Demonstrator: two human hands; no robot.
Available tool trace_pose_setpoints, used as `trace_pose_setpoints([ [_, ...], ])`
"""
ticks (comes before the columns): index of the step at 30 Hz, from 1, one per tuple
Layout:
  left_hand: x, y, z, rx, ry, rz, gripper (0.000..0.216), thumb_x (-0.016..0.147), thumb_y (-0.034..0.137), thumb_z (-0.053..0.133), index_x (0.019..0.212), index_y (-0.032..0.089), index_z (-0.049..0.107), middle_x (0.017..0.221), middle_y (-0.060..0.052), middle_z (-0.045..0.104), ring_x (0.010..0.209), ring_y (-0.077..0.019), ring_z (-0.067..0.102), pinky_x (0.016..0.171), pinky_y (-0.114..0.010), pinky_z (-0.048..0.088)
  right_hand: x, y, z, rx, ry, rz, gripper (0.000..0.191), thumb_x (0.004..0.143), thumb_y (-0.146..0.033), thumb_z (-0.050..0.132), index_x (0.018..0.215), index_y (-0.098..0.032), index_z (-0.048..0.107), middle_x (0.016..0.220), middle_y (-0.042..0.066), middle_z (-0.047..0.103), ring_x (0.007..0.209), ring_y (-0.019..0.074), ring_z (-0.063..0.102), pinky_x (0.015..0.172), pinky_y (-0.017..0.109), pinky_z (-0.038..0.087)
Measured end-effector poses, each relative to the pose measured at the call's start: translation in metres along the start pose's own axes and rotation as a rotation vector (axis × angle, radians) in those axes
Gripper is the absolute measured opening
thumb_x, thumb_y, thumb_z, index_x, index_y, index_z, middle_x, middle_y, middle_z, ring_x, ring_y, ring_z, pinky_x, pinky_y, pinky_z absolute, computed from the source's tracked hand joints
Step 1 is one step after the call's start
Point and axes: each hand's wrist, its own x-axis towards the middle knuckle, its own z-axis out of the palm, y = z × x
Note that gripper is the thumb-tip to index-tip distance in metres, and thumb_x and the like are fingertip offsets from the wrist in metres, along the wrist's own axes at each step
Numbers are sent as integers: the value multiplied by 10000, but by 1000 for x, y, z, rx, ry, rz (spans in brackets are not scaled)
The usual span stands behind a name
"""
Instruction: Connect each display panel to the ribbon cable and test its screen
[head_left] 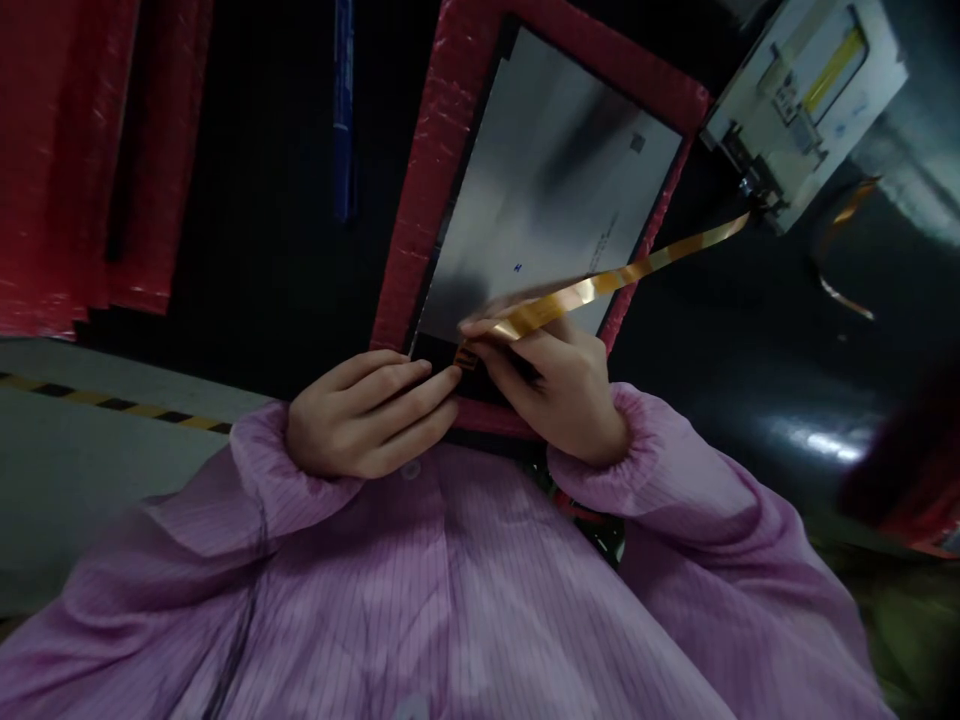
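A silvery display panel with dark edges lies face down or back up, I cannot tell which, in front of me. My right hand pinches the near end of a gold flat ribbon cable above the panel's lower edge. Beside it, my left hand has its fingers closed together, their tips at a small orange-and-black connector tab on that edge. Its thumb is hidden. The cable runs up and right to a white test board with small connectors and a yellow strip.
Under the panel is a red bubble-wrap pad. More red bubble-wrap sheets are stacked at left. A blue pen lies on the black table. Right of the board lies a loose curled gold strip.
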Motion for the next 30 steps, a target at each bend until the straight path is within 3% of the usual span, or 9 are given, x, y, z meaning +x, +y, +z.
trace_pose_setpoints([
  [8,0,0,2,22,-12,-31,171,823,140,686,990,174,687,1140,-32,735,853,-159,682,759,-307,609,3,1,-2,141,-8,63,193,939,-110,556,1045,-176,703,1034,39,741,1000,160,694,909,318,579],
  [13,1,-1,0,-4,-3,-11,159,824,145,679,981,169,690,1091,-36,747,857,-166,690,749,-301,610,3,1,-3,78,-39,28,236,945,-113,543,1067,-239,700,1023,10,743,991,163,690,910,325,576],
  [21,7,-3,-4,0,-12,5,85,879,177,620,915,200,693,1012,-3,768,826,-153,714,708,-278,624,2,4,-4,19,-67,-42,239,942,-112,525,1053,-230,700,1025,11,750,970,182,692,850,349,591],
  [30,4,-4,-4,-31,-11,21,118,883,192,619,947,153,710,1044,-56,759,847,-182,707,716,-302,613,1,3,-6,-36,-101,-68,218,934,-116,539,1052,-135,721,1045,85,751,980,224,684,805,348,584],
])
